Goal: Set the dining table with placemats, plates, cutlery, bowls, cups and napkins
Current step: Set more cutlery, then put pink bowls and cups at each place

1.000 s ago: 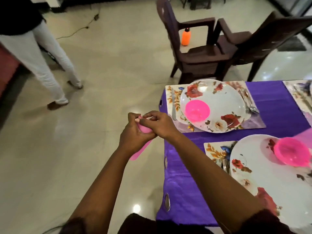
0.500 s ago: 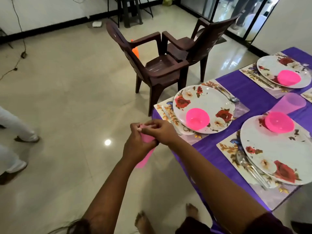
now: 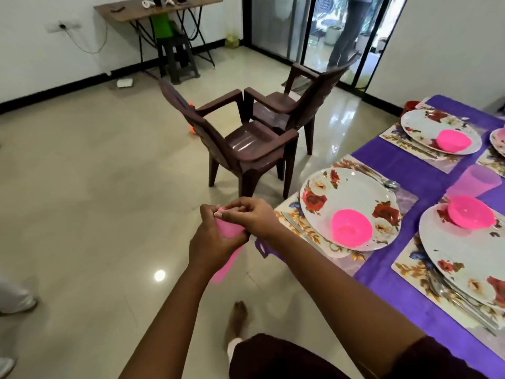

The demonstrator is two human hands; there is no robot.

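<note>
My hands meet in the middle of the frame, over the floor and just left of the tabletop's near corner. My left hand (image 3: 216,239) is wrapped around a stack of pink cups (image 3: 228,253); the stack is smooth, slightly see-through plastic, tilted, with its lower end poking out below my fist toward the bottom of the frame. My right hand (image 3: 252,218) sits against the upper end of the stack, its fingertips (image 3: 232,207) pinching the rim there, touching my left thumb.

To the right, the tabletop (image 3: 388,285) is covered in a purple cloth. Nearest my hands a floral placemat (image 3: 295,228) carries a white plate (image 3: 352,192) with red roses, and a bright pink bowl (image 3: 351,231) rests on the plate's near side. A spoon (image 3: 385,182) lies beside that plate's far edge. At lower right a second plate (image 3: 459,255) holds another pink bowl (image 3: 471,215), with cutlery (image 3: 461,302) tucked under its near rim on a mat. A pale pink cup (image 3: 476,181) stands on the cloth just beyond that bowl. In the upper right a third plate (image 3: 426,124) carries a third pink bowl (image 3: 453,140).

Two brown plastic chairs (image 3: 246,143) stand on the tiled floor (image 3: 95,187) at centre frame, apart from the tabletop.
</note>
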